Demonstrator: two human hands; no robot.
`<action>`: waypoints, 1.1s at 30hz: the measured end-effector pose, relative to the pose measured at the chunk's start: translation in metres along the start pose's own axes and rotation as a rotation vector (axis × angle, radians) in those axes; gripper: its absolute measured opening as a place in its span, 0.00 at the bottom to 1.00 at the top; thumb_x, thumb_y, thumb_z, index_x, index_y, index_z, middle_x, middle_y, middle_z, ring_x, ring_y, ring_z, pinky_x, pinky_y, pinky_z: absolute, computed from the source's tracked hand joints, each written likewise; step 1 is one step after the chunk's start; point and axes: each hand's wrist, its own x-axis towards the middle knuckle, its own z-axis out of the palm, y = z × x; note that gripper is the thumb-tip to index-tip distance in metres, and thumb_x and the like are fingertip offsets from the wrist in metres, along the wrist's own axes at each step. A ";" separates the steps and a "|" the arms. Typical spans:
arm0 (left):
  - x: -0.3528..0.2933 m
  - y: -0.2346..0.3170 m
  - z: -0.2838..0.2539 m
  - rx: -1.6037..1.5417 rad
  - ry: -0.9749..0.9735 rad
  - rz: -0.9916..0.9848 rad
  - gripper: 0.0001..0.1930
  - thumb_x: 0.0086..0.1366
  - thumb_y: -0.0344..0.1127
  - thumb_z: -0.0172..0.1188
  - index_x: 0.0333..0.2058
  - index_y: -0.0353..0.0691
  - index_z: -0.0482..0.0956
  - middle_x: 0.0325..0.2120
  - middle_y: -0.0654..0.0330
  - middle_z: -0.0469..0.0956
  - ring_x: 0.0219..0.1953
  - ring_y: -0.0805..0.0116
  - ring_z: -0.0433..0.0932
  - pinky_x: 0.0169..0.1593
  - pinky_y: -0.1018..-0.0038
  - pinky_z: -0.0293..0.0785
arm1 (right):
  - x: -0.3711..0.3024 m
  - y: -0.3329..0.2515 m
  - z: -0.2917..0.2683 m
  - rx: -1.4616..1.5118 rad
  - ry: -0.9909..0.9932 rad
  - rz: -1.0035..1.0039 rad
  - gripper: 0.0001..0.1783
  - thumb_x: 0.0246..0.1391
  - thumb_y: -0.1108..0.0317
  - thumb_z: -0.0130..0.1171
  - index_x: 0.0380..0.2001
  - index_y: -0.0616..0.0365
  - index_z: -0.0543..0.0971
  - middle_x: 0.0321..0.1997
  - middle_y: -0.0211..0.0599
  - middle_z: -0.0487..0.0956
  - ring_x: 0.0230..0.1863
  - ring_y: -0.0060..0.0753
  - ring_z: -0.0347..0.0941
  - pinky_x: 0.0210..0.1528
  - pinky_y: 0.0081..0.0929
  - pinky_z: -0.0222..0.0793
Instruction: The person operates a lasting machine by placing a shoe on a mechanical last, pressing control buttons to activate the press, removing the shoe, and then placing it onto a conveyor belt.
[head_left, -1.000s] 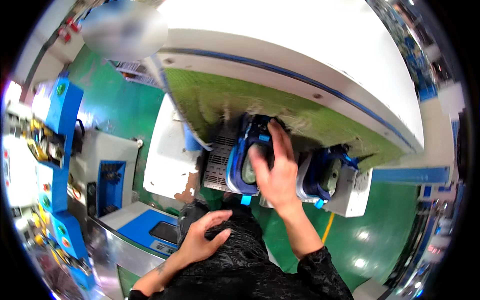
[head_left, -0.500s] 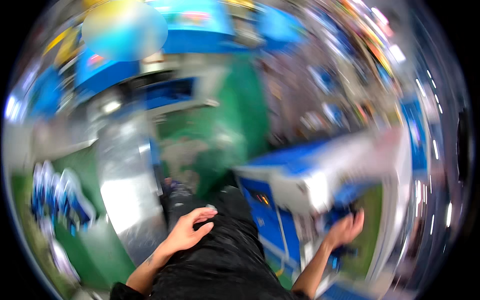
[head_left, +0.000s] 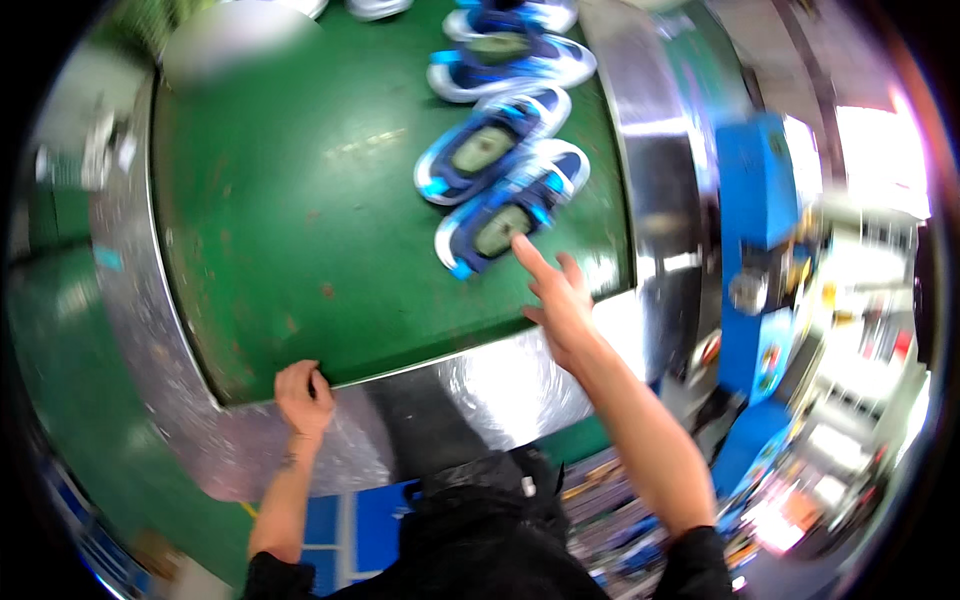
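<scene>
Blue-and-white sneakers lie in a row on a green surface inside a metal frame. My right hand (head_left: 562, 305) reaches in from the near side, fingers apart and forefinger stretched out. Its fingertip is at the opening of the nearest sneaker (head_left: 475, 247); whether it touches cannot be told. The hand holds nothing. Beyond lies a second sneaker (head_left: 458, 178), with another (head_left: 480, 82) farther back. At the near left corner, my left hand (head_left: 303, 397) bends its fingers, held together, over the metal rim (head_left: 410, 378) of the green surface (head_left: 320, 230).
A wide shiny metal border (head_left: 515, 385) runs along the near side and continues up the right. Past it stands a blue machine (head_left: 755, 190). More pale shoes (head_left: 378, 8) appear at the top edge, cut off by the view.
The view has turned from a blurred workshop aisle and machines to the green surface with sneakers. My left hand now rests at the rim, and my right hand has stretched forward to the nearest sneaker.
</scene>
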 end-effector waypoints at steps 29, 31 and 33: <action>-0.024 0.462 -0.086 -1.638 -0.752 -0.119 0.45 0.52 0.46 0.66 0.63 0.26 0.58 0.54 0.44 0.72 0.54 0.51 0.76 0.58 0.58 0.73 | -0.226 0.165 -0.324 0.447 -0.522 -1.017 0.52 0.51 0.66 0.72 0.71 0.63 0.49 0.68 0.45 0.62 0.66 0.34 0.61 0.68 0.30 0.56; -0.067 0.531 -0.077 -1.483 -0.739 -0.114 0.43 0.52 0.44 0.65 0.63 0.30 0.59 0.55 0.49 0.72 0.55 0.55 0.74 0.59 0.60 0.71 | -0.207 0.211 -0.364 0.445 -0.332 -1.075 0.48 0.55 0.61 0.68 0.70 0.62 0.52 0.65 0.44 0.67 0.64 0.35 0.63 0.66 0.31 0.57; -0.107 0.550 -0.032 -1.431 -0.754 -0.204 0.37 0.60 0.43 0.62 0.64 0.31 0.60 0.56 0.51 0.71 0.56 0.59 0.72 0.62 0.63 0.67 | -0.201 0.251 -0.412 0.489 -0.309 -0.794 0.39 0.56 0.61 0.67 0.66 0.63 0.61 0.62 0.39 0.69 0.61 0.31 0.64 0.65 0.30 0.59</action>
